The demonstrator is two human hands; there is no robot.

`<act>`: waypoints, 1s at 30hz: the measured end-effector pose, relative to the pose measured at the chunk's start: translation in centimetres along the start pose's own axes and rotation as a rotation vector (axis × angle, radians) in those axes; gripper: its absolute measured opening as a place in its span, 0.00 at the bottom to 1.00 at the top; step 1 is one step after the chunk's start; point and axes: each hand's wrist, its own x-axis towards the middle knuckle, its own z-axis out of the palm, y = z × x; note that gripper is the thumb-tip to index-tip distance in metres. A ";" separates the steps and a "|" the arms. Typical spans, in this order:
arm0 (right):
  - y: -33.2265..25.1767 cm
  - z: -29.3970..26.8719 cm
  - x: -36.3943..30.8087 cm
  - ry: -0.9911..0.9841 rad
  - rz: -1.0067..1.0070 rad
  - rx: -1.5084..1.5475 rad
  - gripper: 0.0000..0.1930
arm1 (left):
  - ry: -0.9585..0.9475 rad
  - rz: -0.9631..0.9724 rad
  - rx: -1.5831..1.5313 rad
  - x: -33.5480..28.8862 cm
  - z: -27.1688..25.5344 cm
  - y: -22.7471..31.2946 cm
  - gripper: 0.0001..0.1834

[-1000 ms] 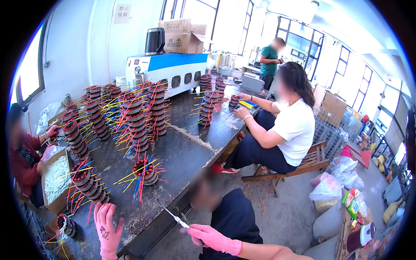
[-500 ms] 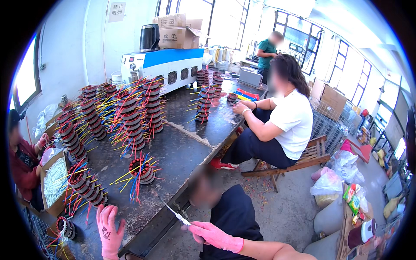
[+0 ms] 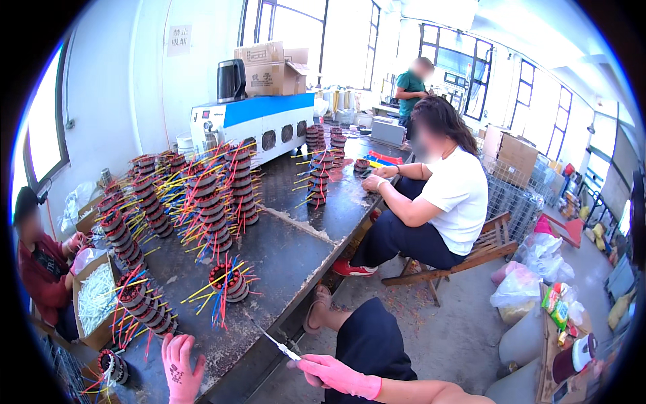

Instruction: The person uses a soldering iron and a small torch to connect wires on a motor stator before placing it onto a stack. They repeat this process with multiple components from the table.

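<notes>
A leaning stack of dark, red-wound rings trailing coloured wires (image 3: 145, 303) stands just beside the pink-gloved left hand (image 3: 182, 369), thumb apart from fingers. Bare dark tabletop (image 3: 225, 343) opens rightward to a worn edge; across it points a slim, white-handled metal tool (image 3: 288, 351), clamped in the pink-gloved right hand (image 3: 340, 375).

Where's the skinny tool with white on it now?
In the head view, the thin tool is low, near the middle, in the gloved right hand, its thin end pointing up-left toward the short ring stack.
</notes>
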 end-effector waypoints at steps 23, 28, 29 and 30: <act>2.3 -1.3 0.8 -0.016 -0.045 -0.025 0.23 | 0.008 0.067 0.021 -0.7 1.0 -0.9 0.33; -0.6 0.2 -0.2 0.033 -0.030 -0.051 0.19 | 0.008 0.058 0.026 -0.6 1.2 -1.9 0.32; -1.7 0.6 -1.7 0.031 -0.101 -0.053 0.19 | 0.041 0.085 0.059 0.5 -1.1 -0.8 0.32; -1.5 0.2 -1.7 0.045 -0.082 -0.024 0.19 | 0.025 0.076 0.044 0.8 -0.6 -0.6 0.33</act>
